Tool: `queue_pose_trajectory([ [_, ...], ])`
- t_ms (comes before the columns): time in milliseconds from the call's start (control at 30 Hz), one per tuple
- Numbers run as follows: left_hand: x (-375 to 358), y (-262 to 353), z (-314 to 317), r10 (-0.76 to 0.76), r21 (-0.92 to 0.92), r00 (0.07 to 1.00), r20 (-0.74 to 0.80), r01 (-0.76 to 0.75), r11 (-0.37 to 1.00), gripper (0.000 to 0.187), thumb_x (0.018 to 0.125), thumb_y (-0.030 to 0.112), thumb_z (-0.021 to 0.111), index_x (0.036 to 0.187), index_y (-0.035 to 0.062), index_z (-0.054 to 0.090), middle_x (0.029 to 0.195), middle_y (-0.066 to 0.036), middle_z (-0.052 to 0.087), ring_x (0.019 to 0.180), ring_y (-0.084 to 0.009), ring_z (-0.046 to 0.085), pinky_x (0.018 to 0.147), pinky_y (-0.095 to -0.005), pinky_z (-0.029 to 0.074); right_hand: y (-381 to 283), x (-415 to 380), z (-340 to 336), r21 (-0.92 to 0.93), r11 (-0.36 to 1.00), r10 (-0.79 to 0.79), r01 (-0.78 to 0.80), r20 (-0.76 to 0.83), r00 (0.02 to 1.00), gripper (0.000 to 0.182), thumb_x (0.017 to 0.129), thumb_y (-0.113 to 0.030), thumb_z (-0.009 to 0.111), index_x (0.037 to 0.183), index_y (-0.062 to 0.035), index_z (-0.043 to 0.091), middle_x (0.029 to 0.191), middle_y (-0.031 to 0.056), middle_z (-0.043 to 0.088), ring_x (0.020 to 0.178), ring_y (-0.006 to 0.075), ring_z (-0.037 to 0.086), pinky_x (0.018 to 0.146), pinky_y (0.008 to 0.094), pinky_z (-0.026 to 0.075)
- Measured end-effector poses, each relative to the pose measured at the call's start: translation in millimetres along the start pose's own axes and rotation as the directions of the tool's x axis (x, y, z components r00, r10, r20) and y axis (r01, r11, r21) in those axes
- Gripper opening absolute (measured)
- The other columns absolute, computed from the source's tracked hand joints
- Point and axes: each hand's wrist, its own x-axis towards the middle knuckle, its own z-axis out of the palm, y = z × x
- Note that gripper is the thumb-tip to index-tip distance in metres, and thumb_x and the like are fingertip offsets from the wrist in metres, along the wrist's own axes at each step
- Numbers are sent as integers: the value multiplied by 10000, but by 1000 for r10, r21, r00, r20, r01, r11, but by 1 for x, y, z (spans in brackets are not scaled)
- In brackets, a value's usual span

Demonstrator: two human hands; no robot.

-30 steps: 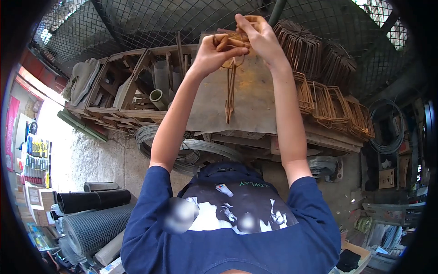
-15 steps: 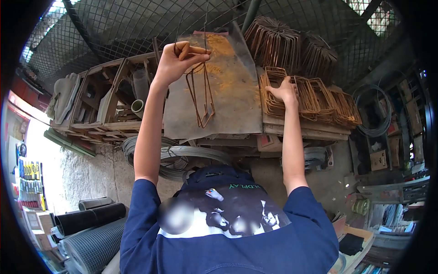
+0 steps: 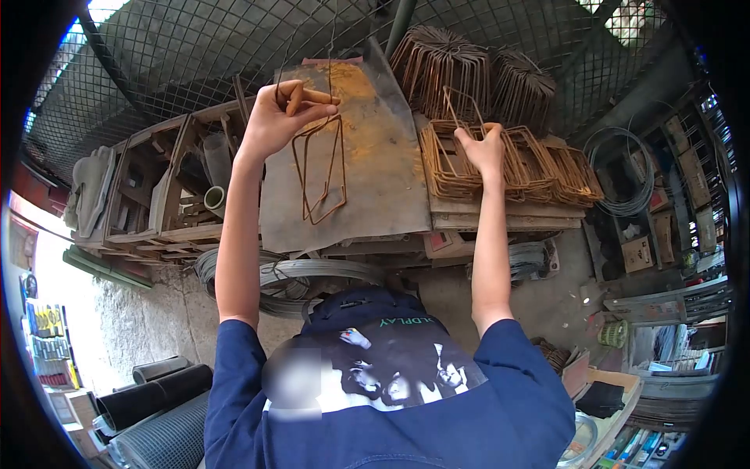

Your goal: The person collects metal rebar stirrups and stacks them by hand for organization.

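Head view shows the left hand (image 3: pixel 273 125) with thumb and fingers pinched on the upper end of a rust-brown, four-sided bent-rod frame (image 3: pixel 343 162), which hangs in front of a grey, orange-stained flat sheet (image 3: pixel 367 191) on the wooden counter (image 3: pixel 508 220). Thin dark wire (image 3: pixel 330 51) runs upward from that pinch. To the right, the right hand (image 3: pixel 487 150) appears to be grasping a second rusty rod frame (image 3: pixel 466 98), tilted up above a stack of rust-brown rectangular frames (image 3: pixel 447 180); the exact contact is partly hidden by the fingers.

For parting a frame from such a stack, a light thumb-and-finger grip on one rod should work best, tilting it clear before drawing it sideways, since bent corners could snag on neighbours. A firm left pinch should limit swinging of the hanging frame.
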Motion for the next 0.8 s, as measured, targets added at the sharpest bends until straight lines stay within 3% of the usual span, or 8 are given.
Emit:
queue_pose_trajectory([
  [67,0,2,2,-21,-11,1000,-2,21,1000,430,760,6,706,551,55,334,875,-146,679,837,-148,657,729,-253,548,2,1,-8,36,999,-20,21,-19,1000,804,692,-405,734,1227,58,353,1112,291,535,1016,341,575,846,385,478],
  [133,1,4,2,-27,-14,1000,-13,27,1000,409,756,1,707,557,49,353,874,-146,679,835,-145,657,725,-251,547,1,4,-16,592,791,-202,151,21,979,773,723,-357,726,1256,37,329,1148,273,519,1047,288,565,878,361,463],
  [200,3,-1,2,-49,-53,998,38,51,997,362,749,-13,706,578,38,391,873,-150,679,833,-145,658,706,-248,544,-17,0,-38,802,569,-377,181,58,925,726,754,-300,701,1277,22,315,1187,234,513,1101,271,540,936,351,432],
  [267,4,1,4,-45,-60,995,85,50,997,337,751,-36,692,590,41,406,852,-158,680,832,-151,659,682,-239,537,-32,1,-58,870,402,-561,286,-13,828,689,762,-279,671,1273,18,317,1209,235,507,1122,284,531,942,353,429],
  [367,4,10,7,-115,-29,985,129,120,992,350,743,-29,704,586,43,400,833,-164,678,850,-153,658,673,-233,531,-59,4,-86,896,264,-654,357,-106,749,658,763,-259,640,1271,13,321,1220,242,503,1123,290,533,946,355,426],
  [533,6,15,9,-121,-88,985,121,132,987,453,725,-27,728,560,73,319,812,-134,675,831,-135,652,692,-231,525,-82,13,-109,825,308,-700,474,-141,700,616,826,-273,562,1298,4,279,1261,266,459,1169,308,496,963,356,412],
  [633,5,8,7,-106,-92,990,92,114,989,507,717,-18,739,560,92,270,813,-119,666,808,-126,646,685,-237,522,-86,12,-100,880,301,-597,367,-125,792,608,803,-249,596,1266,10,301,1189,223,527,1083,255,554,913,333,443],
  [800,2,14,2,-121,-22,985,120,125,992,554,696,13,767,563,106,237,810,-117,658,788,-133,640,688,-263,515,-79,27,-67,882,399,-594,250,42,803,639,788,-273,619,1273,3,307,1159,206,555,1052,236,574,871,310,457],
])
